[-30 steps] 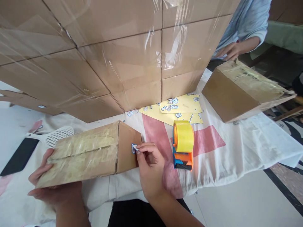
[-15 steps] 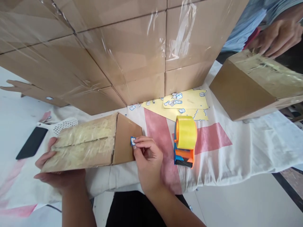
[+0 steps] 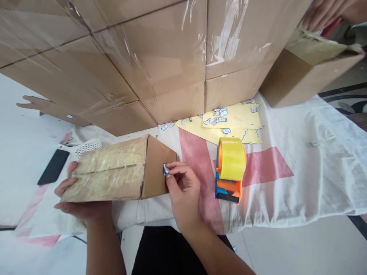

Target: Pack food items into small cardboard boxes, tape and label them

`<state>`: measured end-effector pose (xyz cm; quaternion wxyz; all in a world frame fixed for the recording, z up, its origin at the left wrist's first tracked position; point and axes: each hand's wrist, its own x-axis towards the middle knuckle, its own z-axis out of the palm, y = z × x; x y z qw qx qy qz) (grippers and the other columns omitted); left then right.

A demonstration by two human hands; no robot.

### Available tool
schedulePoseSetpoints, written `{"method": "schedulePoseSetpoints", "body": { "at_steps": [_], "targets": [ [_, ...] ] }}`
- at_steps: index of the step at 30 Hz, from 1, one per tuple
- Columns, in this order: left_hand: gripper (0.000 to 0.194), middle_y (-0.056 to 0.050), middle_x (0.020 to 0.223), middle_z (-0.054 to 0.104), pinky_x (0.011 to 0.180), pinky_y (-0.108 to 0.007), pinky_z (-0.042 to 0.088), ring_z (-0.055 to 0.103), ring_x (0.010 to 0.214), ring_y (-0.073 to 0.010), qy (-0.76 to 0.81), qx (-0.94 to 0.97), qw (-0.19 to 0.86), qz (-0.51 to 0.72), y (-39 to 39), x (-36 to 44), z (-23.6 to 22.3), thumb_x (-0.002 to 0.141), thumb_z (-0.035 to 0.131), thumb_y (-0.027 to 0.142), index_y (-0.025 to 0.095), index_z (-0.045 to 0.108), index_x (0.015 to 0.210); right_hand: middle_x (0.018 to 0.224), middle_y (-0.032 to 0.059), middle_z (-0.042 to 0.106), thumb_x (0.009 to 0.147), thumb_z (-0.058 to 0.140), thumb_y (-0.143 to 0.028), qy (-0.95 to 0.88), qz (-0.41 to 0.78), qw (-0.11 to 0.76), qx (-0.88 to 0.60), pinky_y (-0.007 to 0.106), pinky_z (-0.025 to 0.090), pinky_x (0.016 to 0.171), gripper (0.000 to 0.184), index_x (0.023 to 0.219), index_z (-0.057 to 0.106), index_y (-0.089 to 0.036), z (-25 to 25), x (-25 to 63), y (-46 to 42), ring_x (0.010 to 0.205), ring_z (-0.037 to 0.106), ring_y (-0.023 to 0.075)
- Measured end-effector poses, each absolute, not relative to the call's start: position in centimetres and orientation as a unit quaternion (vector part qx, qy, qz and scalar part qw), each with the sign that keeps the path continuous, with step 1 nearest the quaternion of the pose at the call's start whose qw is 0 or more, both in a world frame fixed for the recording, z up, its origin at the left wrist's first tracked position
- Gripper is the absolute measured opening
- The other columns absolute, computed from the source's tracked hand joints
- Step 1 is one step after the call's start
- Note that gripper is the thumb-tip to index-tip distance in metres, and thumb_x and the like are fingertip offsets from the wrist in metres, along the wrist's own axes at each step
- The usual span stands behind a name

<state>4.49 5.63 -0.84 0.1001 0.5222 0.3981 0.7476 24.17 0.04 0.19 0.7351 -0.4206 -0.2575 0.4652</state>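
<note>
A taped cardboard box [image 3: 114,168] lies tilted above the cloth-covered table. My left hand [image 3: 83,200] grips its left end from below, with fingers around the side. On the box's right end face sits a small white sticker with a blue edge [image 3: 165,169], pinched between the thumb and finger of my right hand [image 3: 183,191]. Part of the sticker is hidden by the fingertips. To the right of that hand stands a tape dispenser [image 3: 229,168] with a yellow roll in an orange and blue frame.
Stacked, film-wrapped cardboard boxes [image 3: 160,57] form a wall behind. Yellow sheets [image 3: 237,120] with several small stickers lie before it. A dark phone-like slab [image 3: 54,167] and a white perforated piece [image 3: 87,147] lie left. A co-worker's hand [image 3: 327,15] holds another box [image 3: 304,72] at the right.
The view has shifted slightly. My right hand still pinches the sticker at the box's end face, its visible part now narrower. The co-worker's box has moved up and away from the table's right side.
</note>
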Motion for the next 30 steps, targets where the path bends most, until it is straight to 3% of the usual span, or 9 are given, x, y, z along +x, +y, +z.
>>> {"method": "schedulePoseSetpoints", "body": {
  "at_steps": [5,16,25,30],
  "targets": [
    [0.050,0.000,0.123,0.070,0.122,-0.060,0.030,0.056,0.133,-0.0292,0.400,0.523,0.094,0.747,5.81,4.21,-0.97,0.082,0.053,0.073,0.026,0.036,0.079,0.097,0.0047,0.070,0.082,0.061,-0.008,-0.271,0.445,0.739,-0.428,0.032,0.054,0.079,0.014,0.081,0.065,-0.021,0.19,24.02,-0.01,0.093,0.069,0.0173],
    [0.046,-0.002,0.117,0.073,0.121,-0.057,0.031,0.059,0.128,-0.0269,0.348,0.527,0.105,0.768,6.14,3.95,-1.11,0.083,0.062,0.068,0.026,0.046,0.079,0.095,0.0049,0.067,0.085,0.060,-0.007,-0.292,0.396,0.750,-0.442,0.033,0.057,0.079,0.015,0.084,0.065,-0.022,0.22,23.77,-0.43,0.092,0.068,0.0176],
    [0.052,0.000,0.107,0.070,0.119,-0.055,0.035,0.060,0.123,-0.0241,0.355,0.539,0.086,0.759,6.40,4.16,-0.84,0.083,0.058,0.072,0.025,0.037,0.076,0.094,0.0040,0.064,0.087,0.056,-0.007,-0.270,0.413,0.749,-0.443,0.031,0.056,0.079,0.015,0.086,0.061,-0.022,0.30,23.60,-0.54,0.092,0.064,0.0165],
    [0.051,0.000,0.112,0.071,0.122,-0.057,0.031,0.060,0.125,-0.0259,0.346,0.536,0.110,0.762,6.26,4.20,-0.84,0.082,0.063,0.070,0.025,0.040,0.076,0.097,0.0038,0.063,0.088,0.055,-0.007,-0.282,0.416,0.742,-0.443,0.030,0.054,0.078,0.016,0.088,0.061,-0.022,0.14,23.54,-0.65,0.094,0.064,0.0162]
  ]
}}
